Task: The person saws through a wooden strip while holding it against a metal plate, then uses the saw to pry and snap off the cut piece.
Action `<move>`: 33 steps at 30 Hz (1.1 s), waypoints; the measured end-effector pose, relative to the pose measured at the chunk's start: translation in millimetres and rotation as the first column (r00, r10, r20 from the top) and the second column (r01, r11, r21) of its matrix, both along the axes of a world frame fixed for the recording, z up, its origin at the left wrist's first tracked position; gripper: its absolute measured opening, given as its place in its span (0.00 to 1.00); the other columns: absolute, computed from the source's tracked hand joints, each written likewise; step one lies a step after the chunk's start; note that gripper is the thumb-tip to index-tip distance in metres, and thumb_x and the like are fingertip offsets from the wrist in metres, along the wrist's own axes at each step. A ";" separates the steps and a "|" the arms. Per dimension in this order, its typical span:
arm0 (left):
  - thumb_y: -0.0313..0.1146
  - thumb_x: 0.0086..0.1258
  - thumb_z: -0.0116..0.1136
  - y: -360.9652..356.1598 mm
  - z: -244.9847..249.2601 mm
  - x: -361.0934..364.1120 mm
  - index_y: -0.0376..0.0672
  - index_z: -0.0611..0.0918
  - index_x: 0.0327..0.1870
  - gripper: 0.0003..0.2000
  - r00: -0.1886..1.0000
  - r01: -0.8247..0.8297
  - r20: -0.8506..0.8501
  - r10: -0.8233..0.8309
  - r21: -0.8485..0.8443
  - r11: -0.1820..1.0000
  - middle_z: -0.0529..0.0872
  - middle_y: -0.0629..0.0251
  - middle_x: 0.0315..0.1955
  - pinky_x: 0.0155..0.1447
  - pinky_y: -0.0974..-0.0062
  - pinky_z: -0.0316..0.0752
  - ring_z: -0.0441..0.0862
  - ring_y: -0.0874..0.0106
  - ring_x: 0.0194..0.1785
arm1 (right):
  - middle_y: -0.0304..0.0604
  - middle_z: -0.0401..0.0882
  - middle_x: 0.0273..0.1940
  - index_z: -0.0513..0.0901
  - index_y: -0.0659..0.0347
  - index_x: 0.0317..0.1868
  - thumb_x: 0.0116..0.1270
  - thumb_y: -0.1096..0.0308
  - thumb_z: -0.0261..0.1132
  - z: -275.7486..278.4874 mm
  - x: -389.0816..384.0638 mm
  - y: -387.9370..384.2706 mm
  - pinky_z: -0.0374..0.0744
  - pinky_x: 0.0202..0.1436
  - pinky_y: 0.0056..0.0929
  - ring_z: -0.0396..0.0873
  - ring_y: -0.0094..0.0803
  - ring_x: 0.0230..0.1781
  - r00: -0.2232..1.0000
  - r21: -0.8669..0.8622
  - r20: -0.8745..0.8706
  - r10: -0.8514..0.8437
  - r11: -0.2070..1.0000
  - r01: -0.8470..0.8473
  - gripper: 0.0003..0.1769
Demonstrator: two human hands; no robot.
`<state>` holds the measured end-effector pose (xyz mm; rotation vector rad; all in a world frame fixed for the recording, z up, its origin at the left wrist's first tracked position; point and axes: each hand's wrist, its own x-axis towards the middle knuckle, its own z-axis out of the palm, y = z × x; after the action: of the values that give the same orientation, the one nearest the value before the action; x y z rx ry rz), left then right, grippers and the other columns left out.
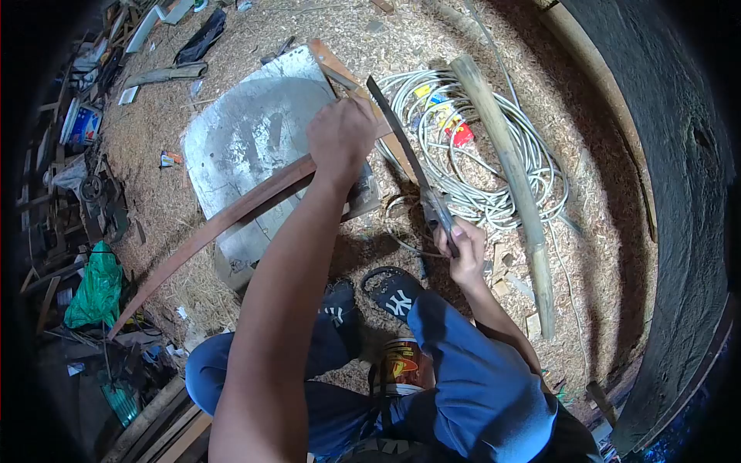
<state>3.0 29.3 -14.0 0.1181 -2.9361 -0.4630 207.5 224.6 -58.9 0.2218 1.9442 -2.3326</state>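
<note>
My left hand (pixel 340 137) is closed around a long curved brown wooden strip (pixel 208 230) that runs from the hand down to the lower left over a grey metal sheet (pixel 247 131). My right hand (pixel 461 247) grips the handle of a long dark blade (pixel 397 131), which points up and away toward the strip's upper end. I sit with blue trousers (pixel 471 378) and black sandals (pixel 394 292) below the hands.
A coil of white cable (pixel 502 185) lies on the sawdust floor, with a thick bamboo pole (pixel 513 185) across it. A tin can (pixel 401 366) stands between my legs. Green bag (pixel 96 289) and tool clutter at left; a dark curved wall (pixel 679 193) at right.
</note>
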 end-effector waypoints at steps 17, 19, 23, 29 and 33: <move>0.36 0.72 0.54 0.9 -0.2 -0.8 0.36 0.88 0.24 0.17 1.000 0.019 0.014 -0.019 -0.047 0.999 0.88 0.44 0.26 0.41 0.52 0.84 0.89 0.46 0.32 | 0.38 0.70 0.20 0.72 0.63 0.26 0.80 0.54 0.50 -4.1 22.2 -1.2 0.58 0.23 0.26 0.62 0.21 0.17 1.000 0.112 0.010 -0.005 0.994 0.004 0.26; 0.37 0.72 0.54 -0.9 -4.2 -0.7 0.36 0.87 0.24 0.18 1.000 0.017 0.000 -0.017 -0.047 0.999 0.88 0.44 0.26 0.40 0.52 0.83 0.89 0.46 0.31 | 0.39 0.69 0.20 0.72 0.64 0.25 0.80 0.51 0.49 7.0 41.7 2.3 0.57 0.22 0.26 0.61 0.21 0.16 1.000 0.144 0.004 -0.005 0.990 0.004 0.28; 0.38 0.72 0.54 -3.2 -8.9 0.2 0.36 0.87 0.24 0.19 0.998 0.046 -0.032 -0.047 -0.045 0.998 0.88 0.44 0.26 0.38 0.52 0.83 0.88 0.45 0.30 | 0.39 0.67 0.18 0.72 0.64 0.25 0.81 0.50 0.46 -1.1 41.5 2.6 0.56 0.20 0.27 0.59 0.23 0.14 0.997 0.066 0.049 -0.065 0.996 0.062 0.30; 0.39 0.77 0.48 -1.1 -1.2 2.9 0.35 0.85 0.22 0.23 0.999 0.044 -0.015 -0.044 -0.006 0.999 0.87 0.41 0.25 0.41 0.48 0.83 0.87 0.41 0.31 | 0.35 0.68 0.18 0.74 0.65 0.27 0.80 0.53 0.48 -2.8 -10.3 -17.1 0.60 0.20 0.26 0.63 0.23 0.15 0.990 -0.050 -0.091 -0.111 0.993 0.106 0.27; 0.39 0.78 0.47 -1.0 -4.4 0.6 0.35 0.85 0.22 0.24 0.999 0.030 -0.043 -0.030 -0.011 1.000 0.87 0.40 0.26 0.42 0.48 0.83 0.87 0.41 0.32 | 0.36 0.67 0.17 0.75 0.65 0.27 0.78 0.38 0.42 -5.4 52.0 0.2 0.57 0.20 0.26 0.61 0.23 0.15 0.994 0.049 0.013 -0.113 0.993 0.112 0.37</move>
<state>3.6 28.3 -18.4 0.0624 -2.9016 -0.4495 259.5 224.8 -64.3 0.3617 2.0328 -2.3449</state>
